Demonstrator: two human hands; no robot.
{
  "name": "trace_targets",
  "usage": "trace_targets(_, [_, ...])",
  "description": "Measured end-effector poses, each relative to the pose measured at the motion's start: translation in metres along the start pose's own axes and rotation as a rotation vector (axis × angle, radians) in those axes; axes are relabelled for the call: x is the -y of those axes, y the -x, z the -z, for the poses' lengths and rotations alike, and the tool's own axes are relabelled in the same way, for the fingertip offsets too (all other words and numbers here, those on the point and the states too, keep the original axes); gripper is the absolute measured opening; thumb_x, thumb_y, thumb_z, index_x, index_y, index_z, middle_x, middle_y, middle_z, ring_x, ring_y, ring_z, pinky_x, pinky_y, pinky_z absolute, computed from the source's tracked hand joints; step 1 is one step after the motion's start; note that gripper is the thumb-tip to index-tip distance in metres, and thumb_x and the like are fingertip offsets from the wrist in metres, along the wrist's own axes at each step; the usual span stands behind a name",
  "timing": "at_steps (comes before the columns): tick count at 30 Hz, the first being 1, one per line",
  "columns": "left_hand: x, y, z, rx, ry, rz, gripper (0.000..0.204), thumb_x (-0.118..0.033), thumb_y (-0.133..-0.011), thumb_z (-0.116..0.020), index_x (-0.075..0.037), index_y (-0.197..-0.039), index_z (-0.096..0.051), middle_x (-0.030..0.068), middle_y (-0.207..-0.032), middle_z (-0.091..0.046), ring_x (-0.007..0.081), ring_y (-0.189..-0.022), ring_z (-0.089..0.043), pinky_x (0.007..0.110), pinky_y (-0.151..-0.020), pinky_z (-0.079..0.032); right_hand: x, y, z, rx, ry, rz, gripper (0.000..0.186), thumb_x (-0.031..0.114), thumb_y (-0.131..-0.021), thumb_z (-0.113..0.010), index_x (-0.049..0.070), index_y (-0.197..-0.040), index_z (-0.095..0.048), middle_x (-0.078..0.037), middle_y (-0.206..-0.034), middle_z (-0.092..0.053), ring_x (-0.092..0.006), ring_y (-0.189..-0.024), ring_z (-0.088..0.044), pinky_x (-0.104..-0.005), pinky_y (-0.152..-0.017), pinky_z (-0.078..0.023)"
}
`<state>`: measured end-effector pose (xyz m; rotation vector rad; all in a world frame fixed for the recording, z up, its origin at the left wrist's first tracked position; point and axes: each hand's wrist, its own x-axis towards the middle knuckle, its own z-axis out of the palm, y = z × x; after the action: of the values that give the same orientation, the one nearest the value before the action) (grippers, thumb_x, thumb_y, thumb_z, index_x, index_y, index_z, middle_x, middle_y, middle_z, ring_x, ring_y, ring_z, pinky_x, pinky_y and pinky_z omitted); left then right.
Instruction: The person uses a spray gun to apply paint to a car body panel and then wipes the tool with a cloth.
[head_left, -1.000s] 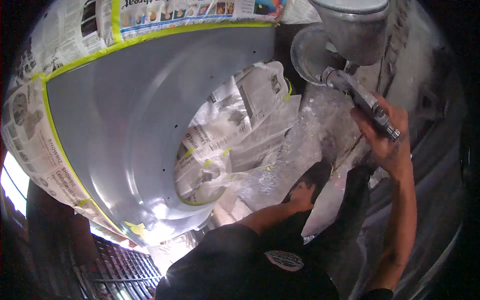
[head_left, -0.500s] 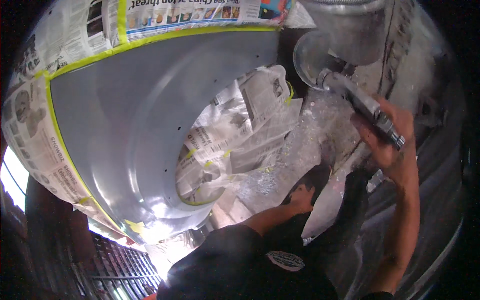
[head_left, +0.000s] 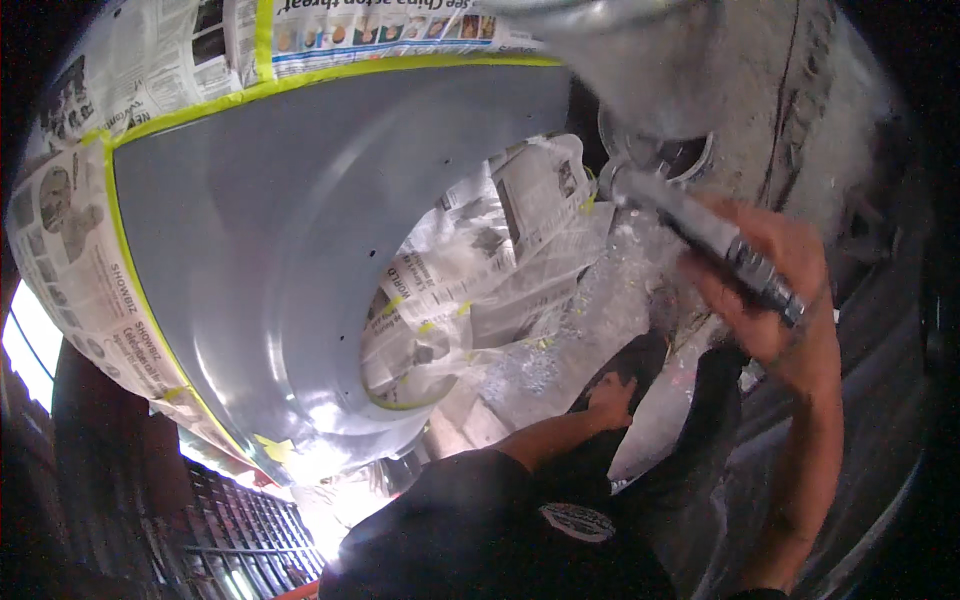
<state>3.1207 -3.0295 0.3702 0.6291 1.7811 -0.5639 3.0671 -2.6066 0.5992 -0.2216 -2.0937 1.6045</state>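
Observation:
My right hand point(head_left: 770, 275) is wrapped round a metal spray gun point(head_left: 715, 225), whose front end points toward the panel on the left. A large hazy cup point(head_left: 640, 70), blurred, hangs above the gun and seems to belong to it. My left hand point(head_left: 612, 395) lies on my dark-clothed leg, fingers spread, holding nothing. To the left stands a grey curved car body panel point(head_left: 250, 230) with a round wheel-arch opening. Newspaper point(head_left: 160, 70) and yellow-green tape point(head_left: 330, 76) border the panel, and more newspaper point(head_left: 520, 240) fills the arch.
A clear round rim point(head_left: 705, 160) shows behind the gun's front end. Rough, speckled floor point(head_left: 560, 350) lies between the panel and my legs. Dark sheeting point(head_left: 880, 400) is at the right. A metal grille point(head_left: 245, 535) and bright light are at the lower left.
My right hand has tilted the spray gun, so its front end sits a little further left and lower. The hazy cup has swung left. My left hand stays on my leg.

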Motion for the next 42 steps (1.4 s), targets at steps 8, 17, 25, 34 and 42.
trace_targets(8, [-0.002, 0.004, 0.003, -0.024, 0.003, -0.013, 0.099, -0.035, -0.067, -0.084, -0.016, -0.154, -0.040, 0.0340, -0.138, -0.041, 0.0509, -0.119, -0.056, 0.065, -0.087, -0.054, 0.006, -0.007, -0.018, -0.095, 0.015, 0.135, 0.039, 0.016, -0.078, -0.078, -0.002, -0.112, -0.071, -0.018, -0.083, -0.071, -0.0313, -0.077, -0.073, -0.0373, -0.071, -0.054])
trace_targets(17, [0.016, -0.011, -0.031, -0.145, 0.025, -0.093, 0.099, -0.036, -0.068, -0.083, -0.016, -0.155, -0.040, 0.0329, -0.141, -0.041, 0.0503, -0.122, -0.054, 0.066, -0.084, -0.055, 0.025, 0.007, -0.019, 0.124, -0.171, 0.042, 0.035, 0.011, -0.077, -0.077, -0.001, -0.109, -0.072, -0.020, -0.083, -0.070, -0.0358, -0.074, -0.072, -0.0380, -0.069, -0.054])
trace_targets(25, [0.014, 0.001, -0.019, -0.075, 0.019, -0.030, 0.098, -0.037, -0.068, -0.085, -0.015, -0.154, -0.041, 0.0330, -0.139, -0.040, 0.0496, -0.124, -0.052, 0.062, -0.088, -0.055, 0.027, 0.023, -0.034, 0.057, -0.110, 0.060, 0.037, 0.011, -0.076, -0.075, 0.001, -0.111, -0.071, -0.020, -0.087, -0.069, -0.0377, -0.076, -0.070, -0.0390, -0.070, -0.055])
trace_targets(34, [0.048, -0.047, -0.094, -0.240, 0.063, -0.118, 0.103, -0.036, -0.065, -0.086, -0.011, -0.154, -0.040, 0.0381, -0.139, -0.041, 0.0514, -0.119, -0.055, 0.058, -0.085, -0.057, 0.028, 0.048, -0.051, 0.126, -0.260, 0.055, 0.040, 0.011, -0.075, -0.077, -0.001, -0.113, -0.070, -0.021, -0.089, -0.070, -0.0383, -0.078, -0.071, -0.0408, -0.070, -0.055])
trace_targets(42, [0.017, 0.007, -0.013, -0.064, -0.060, -0.044, 0.097, -0.037, -0.069, -0.084, -0.013, -0.153, -0.042, 0.0350, -0.140, -0.042, 0.0487, -0.117, -0.058, 0.056, -0.087, -0.057, 0.008, 0.066, -0.062, -0.051, -0.087, 0.109, 0.038, 0.010, -0.077, -0.080, 0.000, -0.112, -0.070, -0.020, -0.088, -0.071, -0.0374, -0.077, -0.072, -0.0407, -0.070, -0.056])
